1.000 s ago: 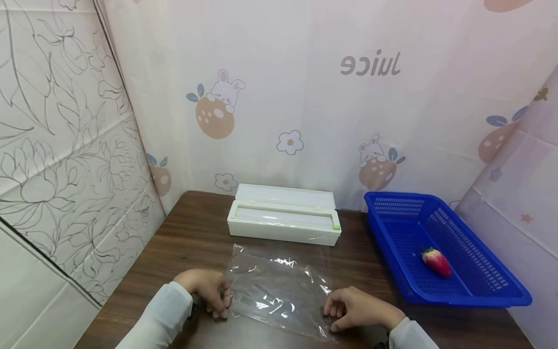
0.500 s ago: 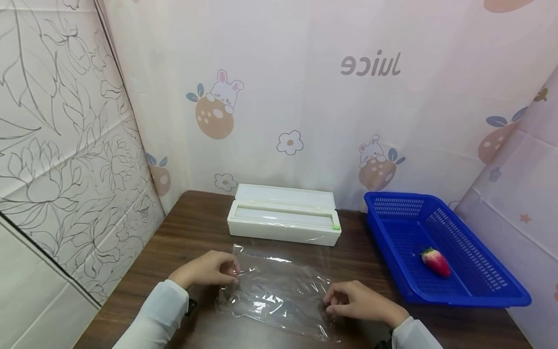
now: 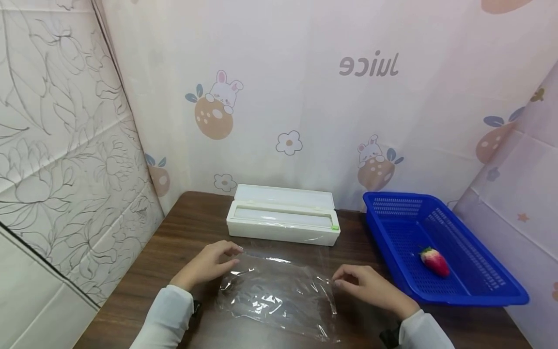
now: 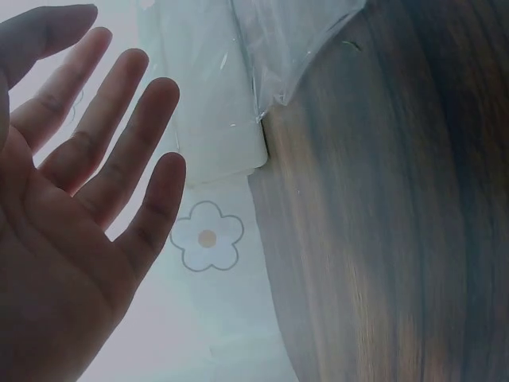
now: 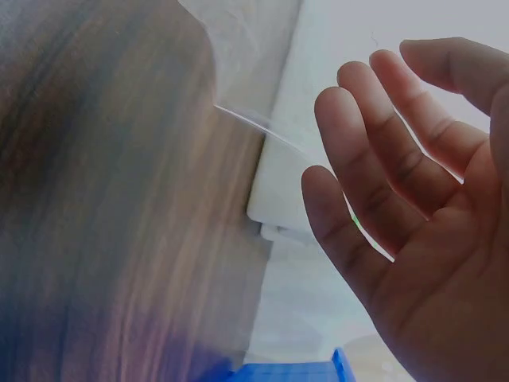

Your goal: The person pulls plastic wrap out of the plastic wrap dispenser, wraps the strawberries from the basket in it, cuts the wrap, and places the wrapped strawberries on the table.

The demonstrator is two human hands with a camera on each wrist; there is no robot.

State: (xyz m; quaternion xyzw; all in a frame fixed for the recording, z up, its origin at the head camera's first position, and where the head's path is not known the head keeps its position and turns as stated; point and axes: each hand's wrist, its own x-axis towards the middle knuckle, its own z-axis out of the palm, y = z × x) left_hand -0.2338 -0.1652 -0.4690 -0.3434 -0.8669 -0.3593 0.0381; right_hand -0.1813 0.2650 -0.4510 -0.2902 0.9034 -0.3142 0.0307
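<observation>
A crinkled sheet of clear plastic wrap (image 3: pixel 279 295) lies on the table between my two hands, glossy with reflections. My left hand (image 3: pixel 209 264) hovers by its upper left corner, fingers relaxed and apart from the thumb. The left wrist view shows nothing in that palm, with the plastic's edge beyond the fingers (image 4: pixel 131 171). At the sheet's right edge is my right hand (image 3: pixel 370 286), its fingers loosely bent; the right wrist view shows them holding nothing. Behind the sheet stands a white wrap dispenser box (image 3: pixel 283 233), its lid (image 3: pixel 283 196) raised and a roll (image 3: pixel 283 216) inside.
A blue perforated basket (image 3: pixel 475 299) stands to the right of my right hand, with a red and pale strawberry (image 3: pixel 434 262) in it. A patterned curtain (image 3: pixel 296 97) hangs behind the wooden table (image 3: pixel 174 232), and a flower-patterned wall (image 3: pixel 74 169) borders the left.
My left hand has moved up from the sheet's left edge to its upper left corner. My right hand has shifted slightly up and right. Both hands' fingers have loosened; the sheet's left side has crumpled inward.
</observation>
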